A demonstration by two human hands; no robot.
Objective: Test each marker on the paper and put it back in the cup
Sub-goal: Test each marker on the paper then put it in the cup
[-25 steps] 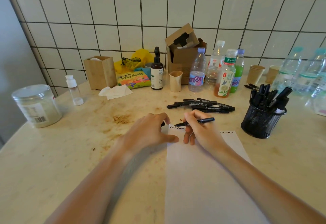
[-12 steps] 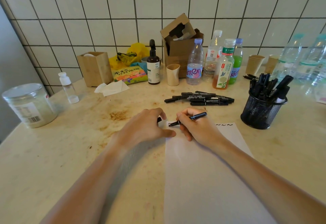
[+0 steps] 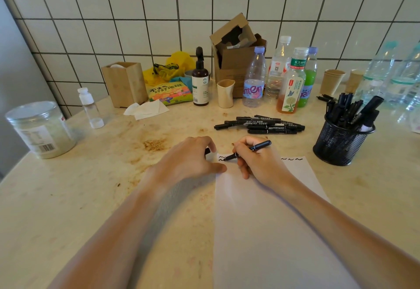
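Observation:
A white sheet of paper lies on the table in front of me, with black squiggles along its top edge. My right hand grips a black marker like a pen, its tip touching the paper's top left corner. My left hand rests at the paper's left edge with fingers curled round a small black piece, apparently the marker cap, mostly hidden. Several black markers lie in a pile behind the paper. A black mesh cup at the right holds several more markers.
Along the tiled wall stand bottles, a cardboard box, a dark pump bottle, paper cups, a wooden box and a snack bag. A plastic jar and a small spray bottle sit at the left.
The marker tip in my right hand has shifted left to the paper's top left corner, beginning a new row of squiggles. My left hand has stayed put.

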